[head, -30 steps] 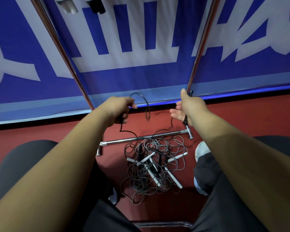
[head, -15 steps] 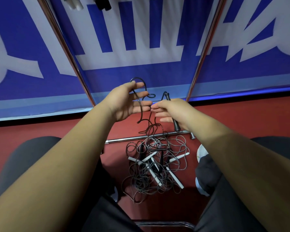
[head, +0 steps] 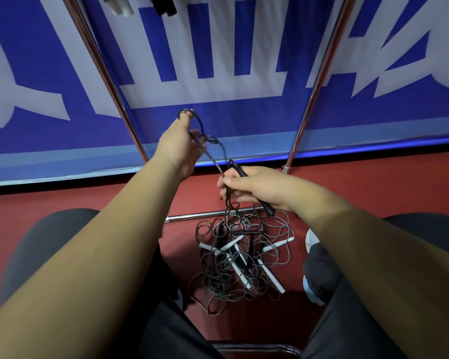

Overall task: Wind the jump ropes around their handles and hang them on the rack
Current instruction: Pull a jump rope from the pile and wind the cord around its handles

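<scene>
The thin black rope cord (head: 211, 157) runs from the right hand (head: 257, 187) down into the tangled heap of grey and black ropes with white handles (head: 239, 265), on the floor just this side of the chrome base bar of the rack (head: 200, 216). A snag there could drag the heap up or slacken the wraps. Above the bar, the right hand's fingers clasp the slim black handle (head: 240, 172), which is tilted. Higher up, the left hand (head: 178, 147) is raised, its back to the camera — 1 loop of cord hooked over its curled fingers.

Dim bluish light, wide-angle bowing at edges, slight softness
</scene>
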Tool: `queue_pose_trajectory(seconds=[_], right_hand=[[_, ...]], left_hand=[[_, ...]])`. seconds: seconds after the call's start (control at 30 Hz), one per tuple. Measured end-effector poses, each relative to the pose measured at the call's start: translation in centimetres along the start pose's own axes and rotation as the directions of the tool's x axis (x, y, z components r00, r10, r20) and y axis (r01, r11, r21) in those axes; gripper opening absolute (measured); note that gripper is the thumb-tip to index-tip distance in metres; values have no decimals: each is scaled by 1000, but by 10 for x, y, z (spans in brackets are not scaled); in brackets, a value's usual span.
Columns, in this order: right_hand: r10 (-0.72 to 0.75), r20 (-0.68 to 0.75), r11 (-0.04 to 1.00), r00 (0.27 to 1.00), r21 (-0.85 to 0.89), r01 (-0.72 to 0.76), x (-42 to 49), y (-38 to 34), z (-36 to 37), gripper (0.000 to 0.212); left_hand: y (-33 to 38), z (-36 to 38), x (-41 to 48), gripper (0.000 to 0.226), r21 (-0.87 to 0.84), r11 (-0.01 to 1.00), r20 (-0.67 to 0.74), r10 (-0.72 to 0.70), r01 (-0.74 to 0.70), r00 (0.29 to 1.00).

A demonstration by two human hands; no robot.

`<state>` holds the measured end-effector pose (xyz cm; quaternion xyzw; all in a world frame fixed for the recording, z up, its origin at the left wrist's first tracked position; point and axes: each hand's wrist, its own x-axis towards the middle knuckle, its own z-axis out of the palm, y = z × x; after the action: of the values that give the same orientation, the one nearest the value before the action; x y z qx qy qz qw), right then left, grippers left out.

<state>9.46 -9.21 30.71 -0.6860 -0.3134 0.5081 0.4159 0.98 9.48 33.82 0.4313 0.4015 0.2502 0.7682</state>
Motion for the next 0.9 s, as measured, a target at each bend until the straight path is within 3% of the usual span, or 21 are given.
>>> queue_pose_trajectory(seconds=[0.13,0.23,0.3,0.37,0.43,0.53,0.57,0.67,0.77,0.83,0.9], right_hand=[[27,-17,976,1000,218,-22,-6,-5,-3,15],[47,-109,937,993,349,-6,-10,-14,-8,16],[51,-175,897,983,441,32,-11,-19,-13,15],[61,-242,854,968,514,75,-12,-22,-19,15],[69,-278,820,958,563,104,-12,-23,-24,18],[58,-299,783,952,605,143,-11,-23,-27,21],[54,-305,761,951,629,158,-11,-23,-27,18],[50,-332,691,942,692,208,-7,-23,-26,15],[53,-370,608,927,749,264,-2,-22,-31,19],[80,-383,592,920,761,265,2,-20,-34,21],[125,-375,656,918,726,207,4,-17,-37,27]], left_hand=[[1,-12,5,16,311,949,-85,77,-47,993],[1,-16,0,20,579,813,-114,155,-61,981],[-3,-18,-1,36,723,687,-78,190,-76,979],[-9,-18,-2,65,836,545,-6,122,-62,993],[-18,-17,-4,83,871,492,-3,-9,7,1000],[-32,-12,-6,28,868,497,85,-171,11,982],[-37,-10,-8,23,876,481,179,-248,-39,952],[-51,-5,-15,52,854,477,446,-468,-207,763],[-61,-2,-17,31,846,445,505,-489,-294,711],[-62,-2,-16,21,843,436,504,-437,-314,745],[-56,1,-15,24,812,533,486,-394,-237,780]])
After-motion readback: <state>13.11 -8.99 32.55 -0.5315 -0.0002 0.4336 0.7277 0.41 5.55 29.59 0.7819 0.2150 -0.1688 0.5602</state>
